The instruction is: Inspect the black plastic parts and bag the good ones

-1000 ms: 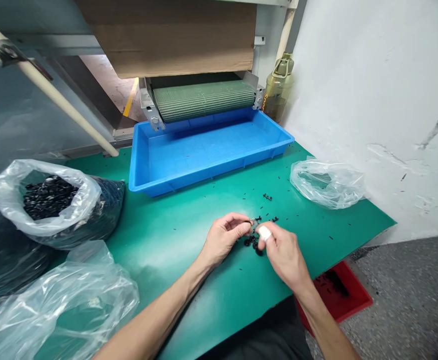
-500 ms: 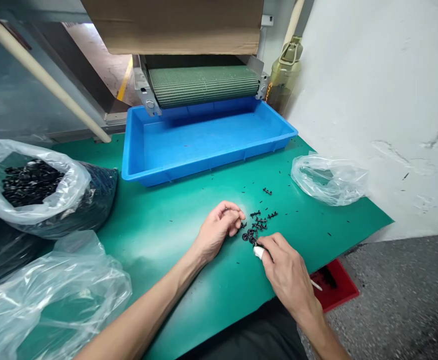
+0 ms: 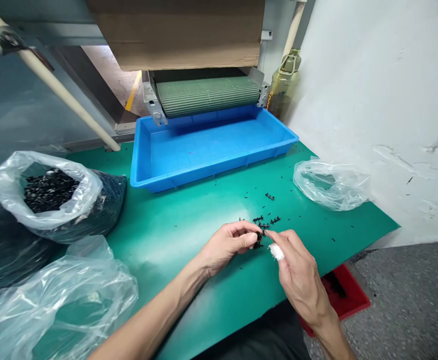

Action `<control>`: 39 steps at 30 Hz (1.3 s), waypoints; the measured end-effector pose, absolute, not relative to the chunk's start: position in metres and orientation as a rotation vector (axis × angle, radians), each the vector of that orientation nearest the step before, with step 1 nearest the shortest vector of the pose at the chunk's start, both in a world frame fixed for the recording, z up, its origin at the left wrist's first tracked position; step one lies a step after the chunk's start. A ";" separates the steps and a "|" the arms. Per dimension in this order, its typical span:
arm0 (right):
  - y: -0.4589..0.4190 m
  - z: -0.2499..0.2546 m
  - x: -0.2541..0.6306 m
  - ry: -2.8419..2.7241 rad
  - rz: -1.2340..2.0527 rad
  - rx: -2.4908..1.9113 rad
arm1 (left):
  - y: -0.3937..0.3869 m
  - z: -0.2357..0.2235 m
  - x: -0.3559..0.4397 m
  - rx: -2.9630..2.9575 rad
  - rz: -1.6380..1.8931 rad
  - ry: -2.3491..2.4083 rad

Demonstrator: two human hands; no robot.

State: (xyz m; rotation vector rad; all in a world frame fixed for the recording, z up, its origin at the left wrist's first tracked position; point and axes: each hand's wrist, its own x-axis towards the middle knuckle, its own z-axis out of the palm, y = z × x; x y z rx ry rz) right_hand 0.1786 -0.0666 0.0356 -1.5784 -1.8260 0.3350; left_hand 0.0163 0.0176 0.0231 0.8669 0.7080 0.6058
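My left hand (image 3: 226, 245) has its thumb and index finger closed on a small black plastic part (image 3: 258, 240), held just over the green table (image 3: 154, 215). Close by on the right, my right hand (image 3: 299, 267) is curled, its fingertips at the same part. White tape (image 3: 277, 251) wraps its thumb. Whether anything sits between the right fingers is hidden. Several more black plastic parts (image 3: 275, 220), short bars with knobs, lie just beyond the fingertips, and one separate black part (image 3: 270, 196) lies farther back.
A blue tray (image 3: 214, 170) stands at the back beneath a green conveyor belt (image 3: 211, 95). Left is a clear bag of black parts (image 3: 94, 200), with a crumpled plastic bag (image 3: 91, 280) before it. Another plastic bag (image 3: 331, 185) lies right. A red bin (image 3: 348, 295) sits below the table edge.
My left hand has moved right, toward the right hand, and now pinches a black part. My right hand has risen slightly from the pile and shifted right. The camera view has tilted a little.
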 end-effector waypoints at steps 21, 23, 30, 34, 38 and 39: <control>-0.068 0.035 0.168 -1.839 0.129 -1.651 | 0.012 0.023 0.026 0.732 0.818 0.641; -0.067 0.037 0.166 -1.827 0.118 -1.652 | 0.010 0.022 0.027 0.762 0.829 0.633; -0.063 0.038 0.164 -1.814 0.096 -1.656 | 0.006 0.017 0.030 0.808 0.861 0.593; -0.062 0.038 0.162 -1.809 0.018 -1.687 | 0.004 0.017 0.032 0.833 0.872 0.612; -0.062 0.037 0.157 -1.819 -0.098 -1.708 | 0.003 0.018 0.034 0.882 0.877 0.694; -0.061 0.036 0.156 -1.803 -0.089 -1.709 | 0.003 0.019 0.034 0.889 0.881 0.717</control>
